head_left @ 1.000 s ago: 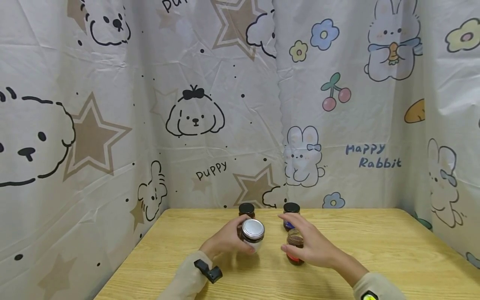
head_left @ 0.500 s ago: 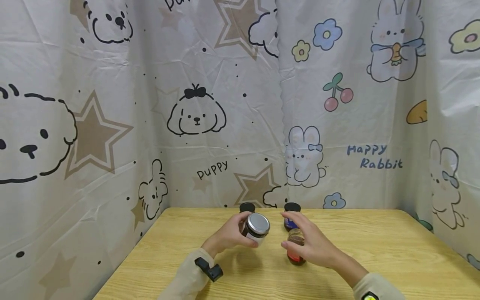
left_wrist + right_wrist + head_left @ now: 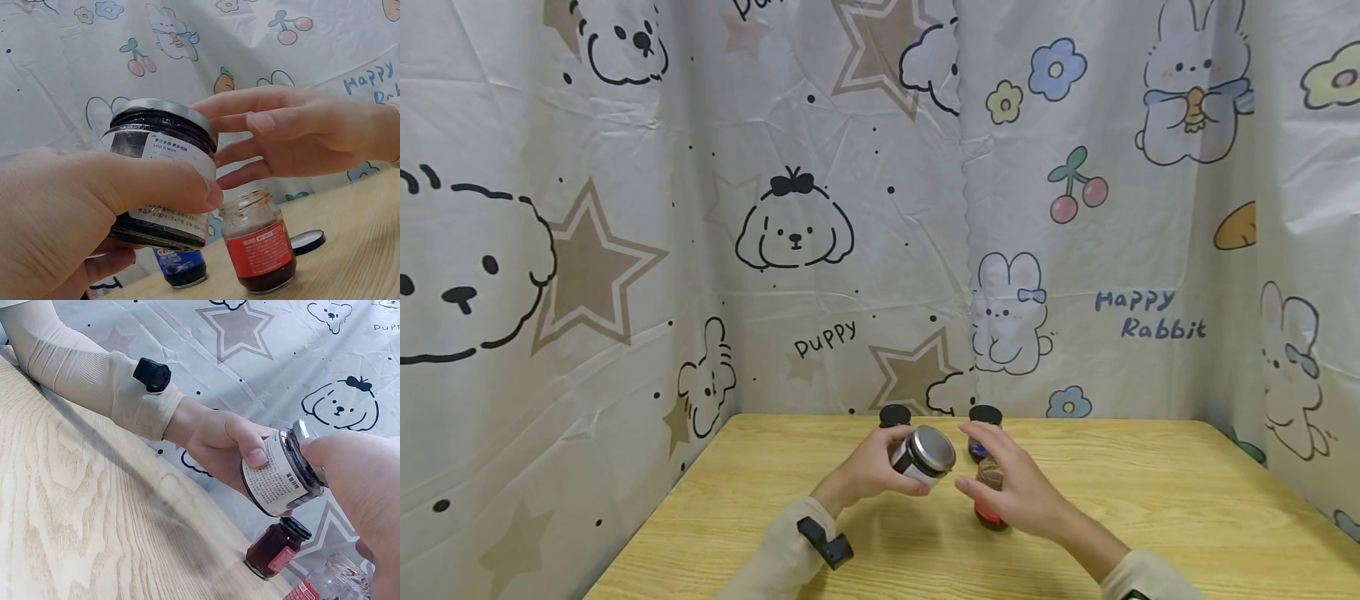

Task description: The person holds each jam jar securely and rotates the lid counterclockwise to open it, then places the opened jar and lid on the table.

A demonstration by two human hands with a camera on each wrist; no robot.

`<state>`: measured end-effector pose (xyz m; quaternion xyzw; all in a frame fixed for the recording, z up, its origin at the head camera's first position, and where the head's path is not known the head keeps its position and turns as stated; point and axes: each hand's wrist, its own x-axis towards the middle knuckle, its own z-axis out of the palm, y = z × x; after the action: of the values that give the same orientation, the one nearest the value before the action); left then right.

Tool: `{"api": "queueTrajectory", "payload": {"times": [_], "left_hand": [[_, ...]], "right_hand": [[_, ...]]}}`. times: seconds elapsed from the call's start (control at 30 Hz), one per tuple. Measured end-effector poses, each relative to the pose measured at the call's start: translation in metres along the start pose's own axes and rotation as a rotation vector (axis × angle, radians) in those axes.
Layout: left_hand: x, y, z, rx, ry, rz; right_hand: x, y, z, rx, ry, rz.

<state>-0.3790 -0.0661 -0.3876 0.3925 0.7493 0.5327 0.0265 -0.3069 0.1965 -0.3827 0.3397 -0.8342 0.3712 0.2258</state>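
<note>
My left hand (image 3: 874, 465) grips a dark-filled glass jar (image 3: 922, 457) with a silver lid and a white label, held tilted above the table. Its thumb lies across the label in the left wrist view. My right hand (image 3: 1024, 487) has its fingers spread close to the silver lid (image 3: 164, 111); whether it touches the lid I cannot tell. Below and partly behind the right hand stands a lidless jar (image 3: 257, 250) with a red label and dark contents. Its inner wall is smeared.
Toward the back of the wooden table (image 3: 760, 483) stand a black-lidded jar with a blue label (image 3: 180, 267) and a black-lidded, red-labelled jar (image 3: 275, 548). A loose lid (image 3: 309, 242) lies on the table behind the lidless jar. A printed curtain (image 3: 850, 208) hangs around the table.
My left hand has raised the silver-lidded jar slightly and carried it right, toward my right hand, tipping its lid rightward. The right hand has barely moved.
</note>
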Motion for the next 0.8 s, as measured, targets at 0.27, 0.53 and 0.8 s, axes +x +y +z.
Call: {"api": "queueTrajectory", "payload": {"times": [0.27, 0.53, 0.8], "left_hand": [[0.002, 0.004, 0.005, -0.066, -0.033, 0.017], [0.003, 0.005, 0.011, -0.11, -0.055, 0.017], [0.004, 0.004, 0.013, -0.175, -0.063, 0.042]], "right_hand": [[0.001, -0.004, 0.003, 0.028, -0.007, 0.018], [0.003, -0.006, 0.003, 0.079, -0.017, 0.085], [0.002, -0.009, 0.002, 0.035, 0.009, 0.055]]}}
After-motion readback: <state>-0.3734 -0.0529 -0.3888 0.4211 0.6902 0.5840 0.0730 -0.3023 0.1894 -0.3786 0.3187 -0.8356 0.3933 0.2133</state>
